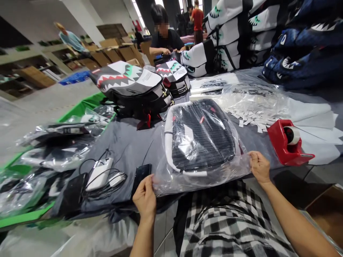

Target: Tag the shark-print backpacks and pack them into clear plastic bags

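A black backpack with white edging [203, 139] lies inside a clear plastic bag [198, 184] on the dark table cover, right in front of me. My left hand [145, 197] pinches the near left corner of the bag. At the near right corner, my right hand [259, 167] pinches the plastic too, so the bag's near edge is stretched between both hands. Beside my left hand lies a black phone [142, 173]. A red tape dispenser [285, 142] with a roll of tape stands to the right of my right hand.
Shark-tooth backpacks [131, 84] stand behind the bag. White paper slips [254, 119] lie at the right. A white power bank [99, 174] with cables is on the left, beside a green bin [26, 217] of bagged items. A person [164, 39] stands across the table.
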Demonstrator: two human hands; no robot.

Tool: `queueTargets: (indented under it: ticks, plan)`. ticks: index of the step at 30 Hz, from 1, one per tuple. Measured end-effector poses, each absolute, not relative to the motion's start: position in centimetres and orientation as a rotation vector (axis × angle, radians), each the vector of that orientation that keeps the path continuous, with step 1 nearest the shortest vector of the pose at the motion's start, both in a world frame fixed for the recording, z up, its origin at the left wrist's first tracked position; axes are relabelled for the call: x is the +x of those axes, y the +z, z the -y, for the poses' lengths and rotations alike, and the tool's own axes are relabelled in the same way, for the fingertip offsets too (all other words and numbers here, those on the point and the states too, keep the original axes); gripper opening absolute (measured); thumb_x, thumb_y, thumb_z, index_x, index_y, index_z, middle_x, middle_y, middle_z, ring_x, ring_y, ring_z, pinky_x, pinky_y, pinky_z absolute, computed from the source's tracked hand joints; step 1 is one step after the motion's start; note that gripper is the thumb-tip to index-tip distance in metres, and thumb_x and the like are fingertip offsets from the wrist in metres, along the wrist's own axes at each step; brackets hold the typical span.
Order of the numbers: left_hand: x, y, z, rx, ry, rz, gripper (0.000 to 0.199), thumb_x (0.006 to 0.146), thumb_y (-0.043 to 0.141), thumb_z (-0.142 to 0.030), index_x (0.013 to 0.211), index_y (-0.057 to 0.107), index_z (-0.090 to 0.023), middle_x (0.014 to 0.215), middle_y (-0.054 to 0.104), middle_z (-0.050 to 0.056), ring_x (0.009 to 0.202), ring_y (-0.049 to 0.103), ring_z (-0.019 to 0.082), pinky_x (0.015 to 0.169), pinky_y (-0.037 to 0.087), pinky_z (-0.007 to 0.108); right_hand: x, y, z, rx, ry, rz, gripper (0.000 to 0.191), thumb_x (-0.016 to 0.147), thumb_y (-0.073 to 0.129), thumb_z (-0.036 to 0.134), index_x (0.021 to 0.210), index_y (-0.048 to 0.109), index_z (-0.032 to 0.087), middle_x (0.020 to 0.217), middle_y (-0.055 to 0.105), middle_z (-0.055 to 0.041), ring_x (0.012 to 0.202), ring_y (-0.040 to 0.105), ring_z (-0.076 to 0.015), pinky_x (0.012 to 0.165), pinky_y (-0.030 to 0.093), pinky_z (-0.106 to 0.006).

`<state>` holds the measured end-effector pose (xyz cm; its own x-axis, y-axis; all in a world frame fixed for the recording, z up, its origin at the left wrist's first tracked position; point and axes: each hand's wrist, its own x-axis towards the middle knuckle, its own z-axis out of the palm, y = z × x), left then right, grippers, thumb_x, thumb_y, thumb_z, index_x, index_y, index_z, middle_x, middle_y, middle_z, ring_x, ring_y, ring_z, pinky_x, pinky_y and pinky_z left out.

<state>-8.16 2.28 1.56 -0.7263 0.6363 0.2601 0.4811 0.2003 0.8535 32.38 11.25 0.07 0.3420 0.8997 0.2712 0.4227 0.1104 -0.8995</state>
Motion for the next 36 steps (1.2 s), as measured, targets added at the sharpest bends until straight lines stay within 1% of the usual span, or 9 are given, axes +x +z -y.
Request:
queueTargets:
  ticks: [3,8,11,16,21,26,29,32,36]
  plan:
    - [-4.8,3.7,-2.3,1.746,1.504,-2.489,0.04,0.092,0.055,-0.048,0.118,0.064,-0.019,0.113,0.071,0.012,0.108,0.064,0.028,0.099,0.044,0.046,32.6,0.4,-10.6,-1.493,0.589,1.241,0.054,0.09,0.047,0.072,0.082,0.062,0.021,0.043,0.042,0.0074,0.032,0.04,-0.0109,0.035,0.032,-0.025]
    - [2.9,6.2,-2.7,2.718,1.121,-1.735,0.035,0.089,0.066,-0.051,0.111,0.062,-0.024,0.129,0.066,0.012,0.131,0.049,0.031,0.117,0.023,0.054,32.7,1.2,-10.1,-1.483,0.591,1.229,0.056,0.088,0.046,0.075,0.081,0.061,0.022,0.044,0.042,0.0073,0.032,0.041,-0.0113,0.034,0.032,-0.025]
    - [4.4,6.6,-3.4,2.699,1.013,-1.68,0.035,0.085,0.069,-0.053,0.097,0.06,-0.021,0.133,0.063,0.014,0.137,0.043,0.034,0.117,0.023,0.054,32.9,1.1,-10.1,-1.472,0.58,1.244,0.055,0.09,0.045,0.074,0.082,0.061,0.021,0.045,0.043,0.007,0.034,0.042,-0.0113,0.037,0.035,-0.025]
    - [3.0,6.6,-3.3,2.684,0.816,-1.71,0.022,0.085,0.073,-0.036,0.089,0.057,-0.021,0.137,0.06,0.015,0.137,0.041,0.036,0.11,0.031,0.056,33.2,0.7,-10.2,-1.465,0.572,1.264,0.055,0.091,0.043,0.073,0.081,0.06,0.022,0.046,0.044,0.0068,0.034,0.043,-0.0108,0.04,0.036,-0.025]
    - [2.5,7.5,-4.4,2.634,0.955,-1.608,0.009,0.094,0.059,-0.018,0.086,0.057,-0.022,0.123,0.069,0.008,0.127,0.053,0.027,0.105,0.036,0.049,33.2,0.8,-10.4,-1.458,0.596,1.259,0.056,0.091,0.042,0.074,0.081,0.06,0.022,0.046,0.045,0.0065,0.033,0.043,-0.0109,0.038,0.036,-0.025]
    - [2.0,10.4,-6.2,2.594,0.918,-1.482,0.016,0.098,0.053,-0.022,0.082,0.055,-0.022,0.113,0.073,0.004,0.112,0.061,0.021,0.098,0.039,0.041,33.8,1.0,-11.2,-1.444,0.617,1.199,0.053,0.09,0.047,0.073,0.081,0.06,0.022,0.047,0.044,0.0069,0.033,0.042,-0.0105,0.036,0.034,-0.025]
    - [2.6,10.2,-4.8,2.719,0.842,-1.428,0.014,0.092,0.066,-0.035,0.089,0.061,-0.022,0.125,0.07,0.007,0.122,0.057,0.027,0.106,0.032,0.047,34.1,1.1,-11.6,-1.451,0.609,1.172,0.053,0.09,0.048,0.072,0.082,0.061,0.021,0.048,0.044,0.007,0.033,0.041,-0.0098,0.035,0.033,-0.024]
    - [3.6,8.1,-2.8,2.709,0.858,-1.524,0.041,0.079,0.076,-0.053,0.101,0.064,-0.02,0.136,0.064,0.013,0.129,0.051,0.035,0.112,0.027,0.053,34.2,1.0,-11.6,-1.464,0.599,1.176,0.053,0.09,0.048,0.072,0.081,0.062,0.021,0.048,0.044,0.0069,0.034,0.04,-0.0094,0.036,0.032,-0.024]
    - [4.5,5.7,-2.0,2.687,0.912,-1.611,0.015,0.086,0.073,-0.03,0.089,0.062,-0.02,0.135,0.064,0.011,0.13,0.051,0.032,0.109,0.032,0.05,34.1,1.1,-11.7,-1.474,0.589,1.201,0.054,0.09,0.047,0.073,0.08,0.061,0.021,0.046,0.043,0.0066,0.037,0.042,-0.0103,0.039,0.034,-0.024]
